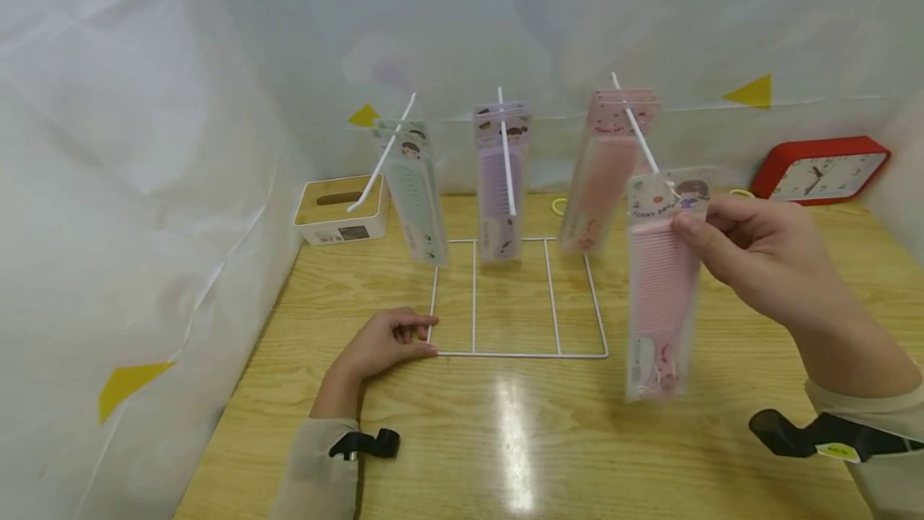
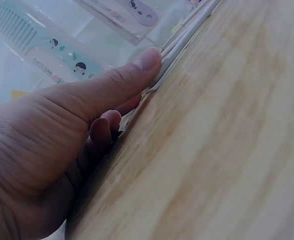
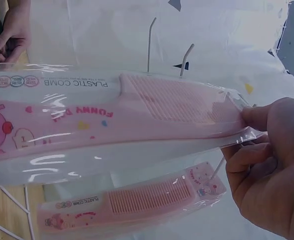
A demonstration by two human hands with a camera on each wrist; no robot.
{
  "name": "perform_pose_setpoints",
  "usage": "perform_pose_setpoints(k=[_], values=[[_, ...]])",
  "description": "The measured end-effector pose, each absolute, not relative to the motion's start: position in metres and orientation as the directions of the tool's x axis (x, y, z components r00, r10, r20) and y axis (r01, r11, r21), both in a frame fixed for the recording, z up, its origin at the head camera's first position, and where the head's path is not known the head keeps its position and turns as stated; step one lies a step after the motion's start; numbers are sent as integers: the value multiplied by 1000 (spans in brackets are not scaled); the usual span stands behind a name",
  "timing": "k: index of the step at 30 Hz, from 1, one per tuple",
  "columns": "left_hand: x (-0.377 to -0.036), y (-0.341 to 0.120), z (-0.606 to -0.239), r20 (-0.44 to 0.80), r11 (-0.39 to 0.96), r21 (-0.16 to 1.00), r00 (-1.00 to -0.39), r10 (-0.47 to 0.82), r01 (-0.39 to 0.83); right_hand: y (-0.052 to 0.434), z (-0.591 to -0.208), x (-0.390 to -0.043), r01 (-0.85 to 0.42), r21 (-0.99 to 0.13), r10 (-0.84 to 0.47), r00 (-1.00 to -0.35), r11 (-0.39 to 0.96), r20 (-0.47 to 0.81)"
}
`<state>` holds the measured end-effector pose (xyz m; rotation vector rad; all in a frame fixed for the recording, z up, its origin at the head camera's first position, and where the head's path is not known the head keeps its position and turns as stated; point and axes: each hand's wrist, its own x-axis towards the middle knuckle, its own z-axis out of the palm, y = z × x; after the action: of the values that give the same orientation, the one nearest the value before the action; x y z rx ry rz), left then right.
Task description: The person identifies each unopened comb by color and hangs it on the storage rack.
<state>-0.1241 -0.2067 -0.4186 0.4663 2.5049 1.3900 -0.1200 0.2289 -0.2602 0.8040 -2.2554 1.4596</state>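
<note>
My right hand point(image 1: 780, 259) pinches a bagged pink comb point(image 1: 658, 287) by the top of its packet, thumb in front. The packet's top overlaps the front end of the rack's right hook point(image 1: 641, 139) in the head view. Further back on that hook hang more pink combs point(image 1: 605, 175). At the front left corner of the white wire rack's base point(image 1: 505, 355), my left hand point(image 1: 382, 343) grips the wire between thumb and fingers. In the left wrist view the thumb point(image 2: 122, 80) lies along the wire. Purple combs point(image 1: 498, 183) hang on the middle hook, green combs point(image 1: 413, 191) on the left one.
A white tissue box point(image 1: 342, 233) with a wooden lid stands behind on the left. At the back right is a red clock point(image 1: 823, 171). A yellow ring point(image 1: 558, 206) lies behind the rack. White sheeting point(image 1: 238, 207) encloses the wooden table point(image 1: 447, 440) at the back and sides.
</note>
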Motion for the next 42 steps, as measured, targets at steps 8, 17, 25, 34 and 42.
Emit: perform_pose_setpoints(k=[8,17,25,34,42], values=[[-124,-207,-417,-56,493,857,-921,386,154,227,-260,-143,-484,-812,-276,-870,325,408],[-133,-221,-442,-42,495,852,-921,388,170,223,-258,-190,-271,-887,-139,-962,373,235],[-136,-220,-442,-32,503,843,-916,399,190,224,-253,-213,-230,-893,-113,-973,386,202],[-137,-222,-442,-39,502,846,-918,396,181,242,-263,-217,-217,-891,-127,-975,398,181],[-137,-219,-450,-42,497,851,-920,389,171,291,-297,-215,-152,-815,-156,-985,558,77]])
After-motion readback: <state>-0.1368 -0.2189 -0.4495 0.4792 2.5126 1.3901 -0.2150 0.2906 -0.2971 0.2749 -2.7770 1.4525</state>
